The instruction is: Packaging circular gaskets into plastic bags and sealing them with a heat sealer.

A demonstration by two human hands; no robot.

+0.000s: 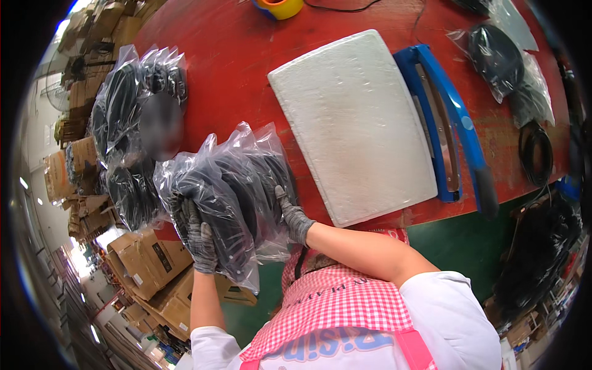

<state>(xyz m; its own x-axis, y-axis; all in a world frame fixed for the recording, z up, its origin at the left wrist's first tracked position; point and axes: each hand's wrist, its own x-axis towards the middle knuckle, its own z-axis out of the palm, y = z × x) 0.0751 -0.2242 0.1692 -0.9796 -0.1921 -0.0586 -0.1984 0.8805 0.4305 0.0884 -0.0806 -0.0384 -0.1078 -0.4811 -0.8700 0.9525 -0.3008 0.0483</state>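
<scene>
Several round black parts in clear plastic bags (231,197) stand side by side as a bundle at the front edge of the red table (228,74). My left hand (196,234), in a grey glove, presses on the bundle's left side. On its right side my right hand (292,216), gloved alike, rests with the thumb up, so the bags are squeezed between both palms. What the black parts are I cannot tell through the plastic. More bagged black parts (117,111) stand just beyond, at the table's left edge.
A white foam-like slab (357,123) lies mid-table beside a blue bag sealer (447,123). Far right are other bagged black parts (493,55) and a coil of black cable (535,154). A yellow tape roll (280,7) sits at the far edge. Cardboard boxes (151,262) stand left below the table.
</scene>
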